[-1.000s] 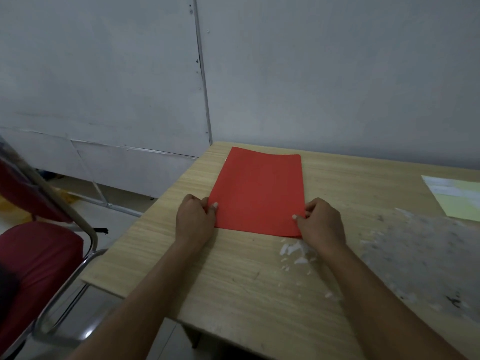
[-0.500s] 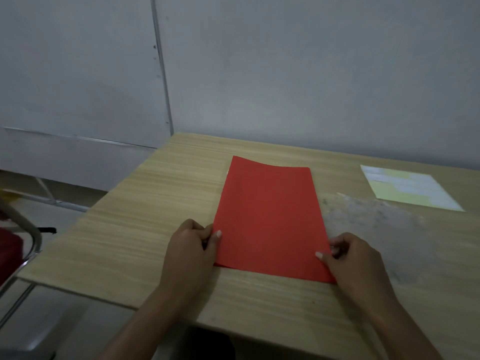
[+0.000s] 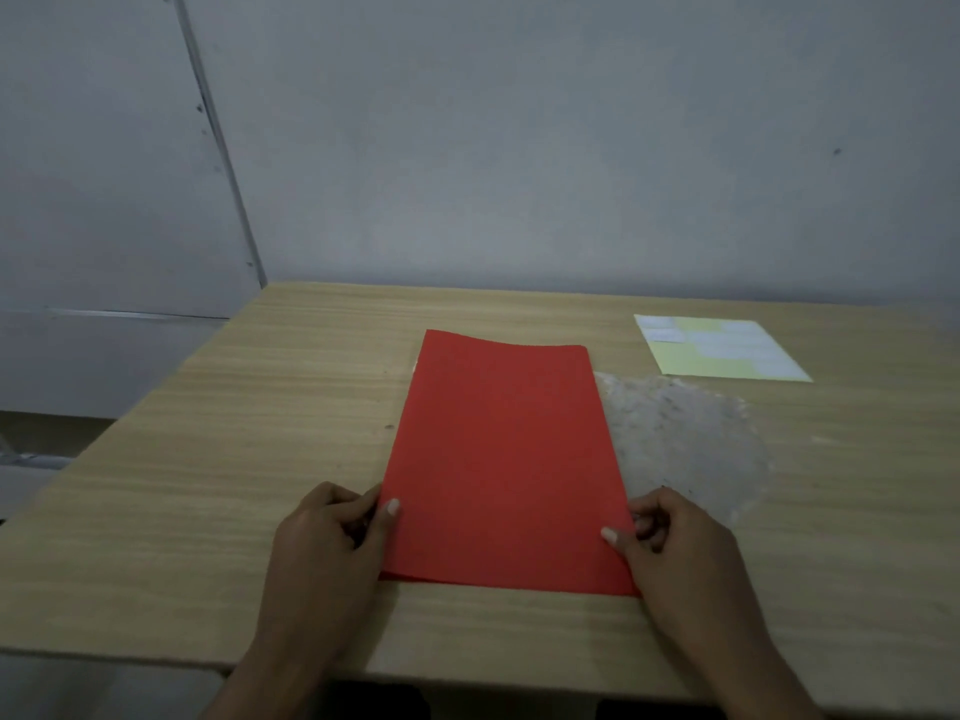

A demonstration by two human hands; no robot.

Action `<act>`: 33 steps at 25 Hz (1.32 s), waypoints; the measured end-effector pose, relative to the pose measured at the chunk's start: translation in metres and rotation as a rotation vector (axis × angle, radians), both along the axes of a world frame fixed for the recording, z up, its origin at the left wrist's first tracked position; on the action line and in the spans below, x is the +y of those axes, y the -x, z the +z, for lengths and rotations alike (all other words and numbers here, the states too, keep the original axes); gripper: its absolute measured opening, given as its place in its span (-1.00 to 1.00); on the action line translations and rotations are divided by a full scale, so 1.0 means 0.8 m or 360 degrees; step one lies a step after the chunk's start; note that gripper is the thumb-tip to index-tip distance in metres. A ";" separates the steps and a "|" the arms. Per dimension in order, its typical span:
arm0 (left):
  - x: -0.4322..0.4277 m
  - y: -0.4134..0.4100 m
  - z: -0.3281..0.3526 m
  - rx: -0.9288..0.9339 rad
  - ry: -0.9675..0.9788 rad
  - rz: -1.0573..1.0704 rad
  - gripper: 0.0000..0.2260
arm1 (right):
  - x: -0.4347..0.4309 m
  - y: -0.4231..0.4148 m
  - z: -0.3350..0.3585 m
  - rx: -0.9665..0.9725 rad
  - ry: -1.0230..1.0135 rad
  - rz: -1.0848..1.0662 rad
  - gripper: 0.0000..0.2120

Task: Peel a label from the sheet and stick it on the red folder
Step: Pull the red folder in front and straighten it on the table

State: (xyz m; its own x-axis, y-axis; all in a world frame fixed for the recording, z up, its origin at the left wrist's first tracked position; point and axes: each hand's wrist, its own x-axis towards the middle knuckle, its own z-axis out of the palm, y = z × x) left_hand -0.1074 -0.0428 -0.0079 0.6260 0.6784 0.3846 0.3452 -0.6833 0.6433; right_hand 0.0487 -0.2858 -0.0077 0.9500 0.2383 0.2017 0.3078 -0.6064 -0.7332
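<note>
Table (image 3: 208,459): red folder (image 3: 504,459) between fingers (image 3: 387,511).

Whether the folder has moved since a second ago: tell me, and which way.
Yes. The folder slid right, away from the table's left edge, up to the scuffed patch.

wooden table (image 3: 234,459) | red folder (image 3: 504,459) | label sheet (image 3: 722,350) | whitish residue patch (image 3: 680,439)

I see my left hand (image 3: 332,543) and right hand (image 3: 675,548) pinching the red folder's (image 3: 504,459) near corners, flat on the desk (image 3: 234,459); the label sheet (image 3: 722,348) lies well apart, far right
</note>
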 end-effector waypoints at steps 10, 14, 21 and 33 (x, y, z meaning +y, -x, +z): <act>-0.015 -0.004 0.019 0.0221 -0.0386 0.0057 -0.65 | 0.007 0.001 0.001 -0.0358 0.0261 0.0123 -0.63; -0.035 -0.049 0.025 0.0436 -0.0618 -0.0416 -0.47 | 0.036 0.005 -0.006 -0.0300 0.0469 0.0463 -0.41; -0.036 -0.067 -0.008 0.0791 -0.0713 -0.0469 -0.27 | 0.041 0.004 -0.027 -0.0350 0.0702 0.0543 -0.34; -0.036 -0.072 -0.002 0.0856 -0.0688 -0.0474 -0.25 | 0.037 -0.009 -0.029 -0.0351 0.0674 0.0557 -0.34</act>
State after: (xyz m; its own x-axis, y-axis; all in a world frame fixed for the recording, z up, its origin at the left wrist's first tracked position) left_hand -0.0500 -0.0718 -0.0092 0.9363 0.3086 0.1678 0.2969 -0.9505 0.0911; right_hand 0.0561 -0.2564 -0.0306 0.7468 0.6330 0.2042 0.6600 -0.6672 -0.3454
